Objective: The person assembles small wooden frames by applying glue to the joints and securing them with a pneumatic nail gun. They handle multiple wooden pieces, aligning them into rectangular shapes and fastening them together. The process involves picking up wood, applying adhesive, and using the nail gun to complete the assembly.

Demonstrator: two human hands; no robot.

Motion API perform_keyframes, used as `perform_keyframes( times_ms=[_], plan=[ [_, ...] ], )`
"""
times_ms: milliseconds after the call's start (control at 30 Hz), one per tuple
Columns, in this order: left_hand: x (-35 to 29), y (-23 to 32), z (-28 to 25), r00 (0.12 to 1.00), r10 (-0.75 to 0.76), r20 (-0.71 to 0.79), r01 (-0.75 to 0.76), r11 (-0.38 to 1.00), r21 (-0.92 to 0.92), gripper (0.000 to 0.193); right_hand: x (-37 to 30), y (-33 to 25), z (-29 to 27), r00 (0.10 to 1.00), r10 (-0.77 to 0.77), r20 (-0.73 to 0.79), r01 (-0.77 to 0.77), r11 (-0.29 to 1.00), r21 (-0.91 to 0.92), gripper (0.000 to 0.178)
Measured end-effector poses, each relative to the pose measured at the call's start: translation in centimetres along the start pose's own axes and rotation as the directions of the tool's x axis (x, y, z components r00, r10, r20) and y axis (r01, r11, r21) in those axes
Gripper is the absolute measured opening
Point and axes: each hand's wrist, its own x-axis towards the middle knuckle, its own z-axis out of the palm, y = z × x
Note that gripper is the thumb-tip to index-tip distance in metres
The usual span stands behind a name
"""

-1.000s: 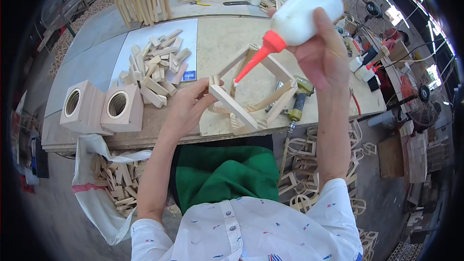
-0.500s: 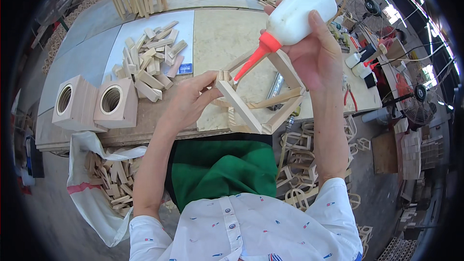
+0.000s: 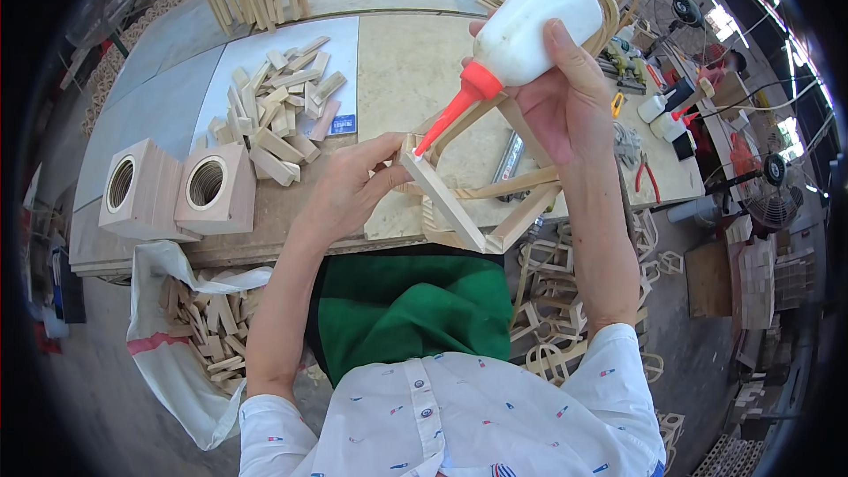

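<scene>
My right hand (image 3: 570, 88) is wrapped round a white squeeze glue bottle (image 3: 541, 26), tilted nozzle-down. Its long red nozzle (image 3: 452, 115) points to the lower left, with the tip at the top left corner of a pale wooden frame (image 3: 450, 203). That corner is pinched between the thumb and fingers of my left hand (image 3: 358, 181). Made of joined strips, the many-sided frame is held up over the table's near edge. Whether glue is coming out is too small to see.
Small wooden pieces (image 3: 278, 106) lie heaped on a white board to the left. Two wooden blocks with round holes (image 3: 215, 190) stand nearer. A white sack (image 3: 163, 371) of offcuts is below. Red-handled pliers (image 3: 647, 178) lie at the right, and bent-wood frames (image 3: 548, 300) are piled under the table.
The bottle has shifted slightly left, bringing the nozzle tip down onto the frame's corner. The other person's hand and small bottle at the far side have gone from view.
</scene>
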Motion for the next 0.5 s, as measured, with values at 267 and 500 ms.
perform_keyframes(
  times_ms=[267, 500],
  plan=[
    [0.01, 0.10, 0.02, 1.000, -0.008, 0.015, 0.008, 1.000, 0.001, 0.030, -0.09, -0.06, 0.31, 1.000, -0.017, -0.025, 0.016, 0.999, -0.039, 0.052],
    [-0.08, -0.02, 0.18, 1.000, -0.001, 0.007, 0.002, 0.999, -0.036, 0.027, 0.31, -0.20, 0.15, 0.996, -0.081, -0.041, 0.077, 0.994, -0.076, 0.049]
  ],
)
